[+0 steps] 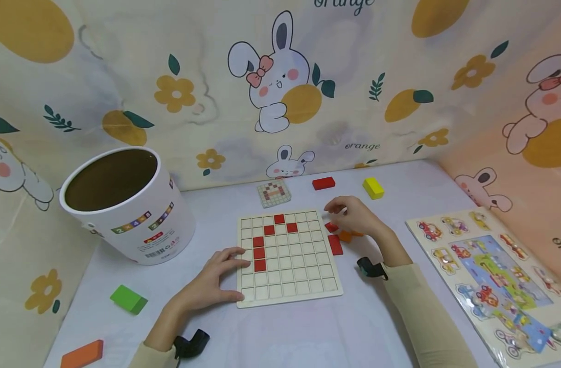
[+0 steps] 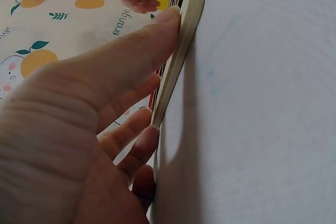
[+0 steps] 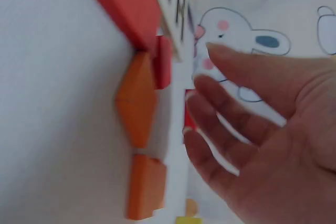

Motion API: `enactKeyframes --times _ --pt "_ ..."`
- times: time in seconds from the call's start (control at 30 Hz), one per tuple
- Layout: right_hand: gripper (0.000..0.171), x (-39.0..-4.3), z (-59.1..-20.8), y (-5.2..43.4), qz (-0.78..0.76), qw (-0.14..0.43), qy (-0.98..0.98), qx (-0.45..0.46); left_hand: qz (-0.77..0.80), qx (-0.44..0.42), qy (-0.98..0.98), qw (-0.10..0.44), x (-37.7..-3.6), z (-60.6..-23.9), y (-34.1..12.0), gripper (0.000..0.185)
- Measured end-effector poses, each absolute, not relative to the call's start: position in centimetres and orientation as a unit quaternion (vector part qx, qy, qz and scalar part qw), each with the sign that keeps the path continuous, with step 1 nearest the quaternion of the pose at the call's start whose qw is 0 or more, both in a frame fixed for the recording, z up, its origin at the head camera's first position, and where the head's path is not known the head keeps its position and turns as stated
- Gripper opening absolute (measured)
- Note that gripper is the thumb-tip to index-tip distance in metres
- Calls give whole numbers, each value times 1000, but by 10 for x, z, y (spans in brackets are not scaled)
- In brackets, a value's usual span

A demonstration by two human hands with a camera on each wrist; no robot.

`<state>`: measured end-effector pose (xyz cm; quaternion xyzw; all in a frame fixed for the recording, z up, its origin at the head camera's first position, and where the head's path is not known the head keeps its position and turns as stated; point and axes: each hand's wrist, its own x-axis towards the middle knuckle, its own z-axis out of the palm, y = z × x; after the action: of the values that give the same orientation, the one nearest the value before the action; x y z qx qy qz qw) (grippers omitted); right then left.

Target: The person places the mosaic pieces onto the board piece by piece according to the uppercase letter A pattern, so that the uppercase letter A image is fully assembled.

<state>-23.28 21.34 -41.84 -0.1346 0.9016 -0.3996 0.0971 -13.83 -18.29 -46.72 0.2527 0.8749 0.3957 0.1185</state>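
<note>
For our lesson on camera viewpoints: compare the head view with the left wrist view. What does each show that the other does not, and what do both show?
Only the head view shows the grid board's face with its red squares, the white tub, the pattern card, the green block, the yellow block and the vehicle puzzle.

Only the left wrist view shows the board's edge close up, with the left hand's fingertips pressed against it.

Both show the left hand on the board's left edge, the right hand beyond it, and the rabbit-print backdrop.
</note>
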Motion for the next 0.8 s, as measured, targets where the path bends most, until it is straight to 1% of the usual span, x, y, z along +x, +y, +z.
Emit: enactKeyframes --times 0.2,0.43,0.8 --pt "33 -237 -429 219 -395 138 896 -150 400 251 873 121 -138 -467 -184 66" --pt "32 -240 -434 221 -388 145 897 -152 399 254 873 116 -139 -467 -184 65" --pt "12 -241 -431 223 -376 142 897 -183 398 250 874 120 -140 -468 -184 66"
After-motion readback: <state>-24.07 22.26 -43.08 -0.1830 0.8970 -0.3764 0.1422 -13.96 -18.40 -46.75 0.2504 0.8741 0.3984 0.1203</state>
